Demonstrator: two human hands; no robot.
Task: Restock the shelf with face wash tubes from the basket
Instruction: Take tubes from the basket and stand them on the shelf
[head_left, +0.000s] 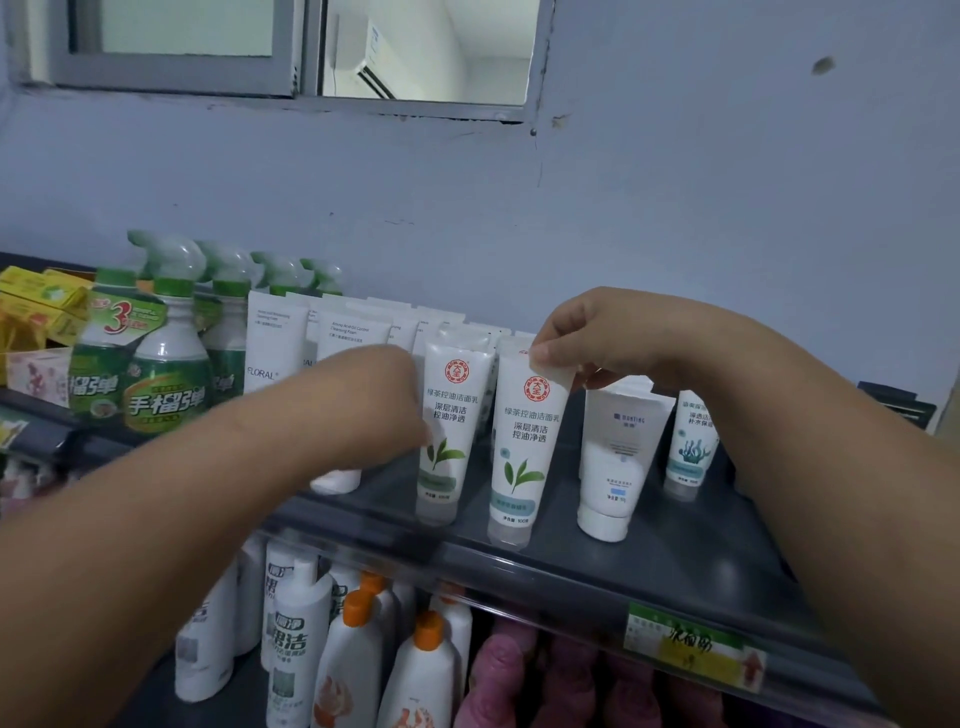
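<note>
**A:** What is the right hand (587, 332) holding?

**B:** Its thumb and forefinger pinch the flat top seam of a white plastic face wash tube with a red round logo and green leaf print (524, 441). The tube stands cap-down near the front edge of the dark grey metal shelf (675, 561).

**A:** And the left hand (384, 405)?

**B:** It lies against the left side of a second white leaf-print tube (447, 431), just beside the first and a little further back. Whether its fingers clamp that tube I cannot tell, because the back of the hand hides them.

**A:** What stands around them?

**B:** To the right is a white tube with a small blue label (618, 457), then a white tube with a teal seaweed print (691, 441) toward the shelf's right end. Behind the left hand are rows of taller plain white tubes (272, 348), and green spray bottles (166, 374) stand at the left end. A yellow-and-green price tag (691, 644) sits on the front rail. White bottles with orange caps (426, 670) stand on the level below.
</note>
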